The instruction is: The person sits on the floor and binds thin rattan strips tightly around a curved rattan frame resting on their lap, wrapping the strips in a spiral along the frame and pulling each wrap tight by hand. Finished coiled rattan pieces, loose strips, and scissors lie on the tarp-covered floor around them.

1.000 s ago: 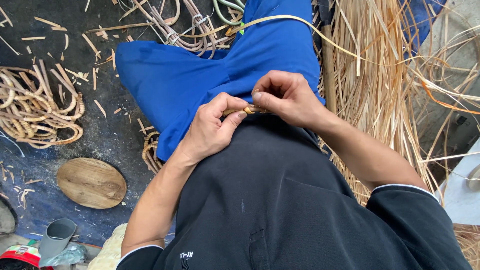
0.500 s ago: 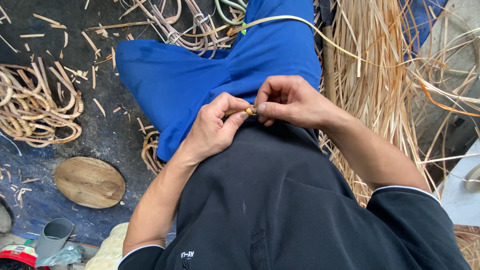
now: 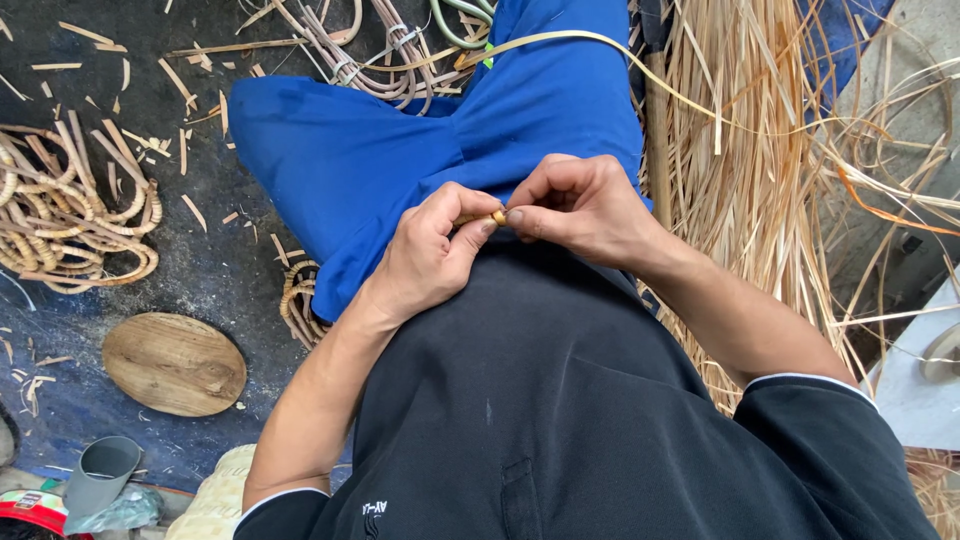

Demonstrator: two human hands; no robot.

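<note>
Over the lap: both hands are meeting above blue trousers point(image 3: 420, 150).
Left hand point(image 3: 432, 250): pinching the small tan rattan end point(image 3: 497, 216) between thumb and forefinger.
Right hand point(image 3: 580, 205): closing narrowly on that end, apparently gripping it too.
Strip: a pale cane strip point(image 3: 590, 40) is arching away from the fingers.
Floor, left: coiled rattan rings point(image 3: 70, 215) and an oval wooden board point(image 3: 173, 363) are lying apart.
Right: loose straw-coloured splints point(image 3: 760, 160) are piling up.
</note>
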